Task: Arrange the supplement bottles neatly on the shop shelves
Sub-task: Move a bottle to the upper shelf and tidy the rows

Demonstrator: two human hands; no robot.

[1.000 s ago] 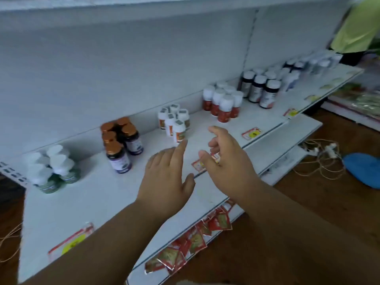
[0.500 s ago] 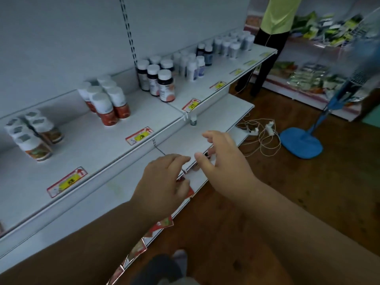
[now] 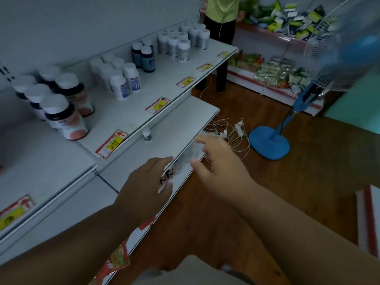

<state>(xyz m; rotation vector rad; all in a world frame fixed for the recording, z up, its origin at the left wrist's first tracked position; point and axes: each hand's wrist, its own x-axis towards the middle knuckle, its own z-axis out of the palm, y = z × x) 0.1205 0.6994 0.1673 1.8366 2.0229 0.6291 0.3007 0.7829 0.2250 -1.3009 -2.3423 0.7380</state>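
Supplement bottles stand in groups on the upper shelf: dark bottles with white caps and pink labels at the left, white bottles, dark blue bottles and pale grey bottles further right. One small bottle stands alone on the lower shelf. My left hand and my right hand hover over that shelf's front edge, fingers relaxed, holding nothing. Between them lies a blurred whitish thing that I cannot make out.
A blue standing fan has its base on the wooden floor, with cables and plugs beside it. A person in a green shirt stands at the shelf's far end. Snack packets fill racks behind. Red packets hang below.
The view has swung right along the shelves. Both hands have dropped from over the upper shelf to the front edge of the lower shelf, still holding nothing.
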